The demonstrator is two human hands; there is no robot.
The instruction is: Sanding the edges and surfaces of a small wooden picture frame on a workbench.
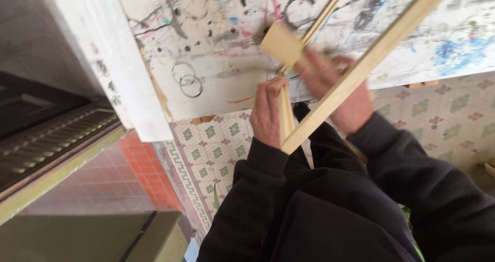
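My left hand (pixel 267 112) grips the near corner of a pale wooden frame (pixel 371 61), where two thin bars meet at the edge of a white, paint-smeared table (pixel 206 61). My right hand (pixel 340 94) is blurred beside it and holds a wooden mallet (pixel 282 46) whose blocky head sits just above the frame's shorter bar. A second long bar runs up to the right across the tabletop. Both arms wear black sleeves.
The table's white edge board (pixel 111 76) runs down the left. Patterned floor tiles (pixel 216 148) lie under the table, red tiles (pixel 144 169) to the left. A dark louvred window frame with a green sill (pixel 56 143) stands at far left.
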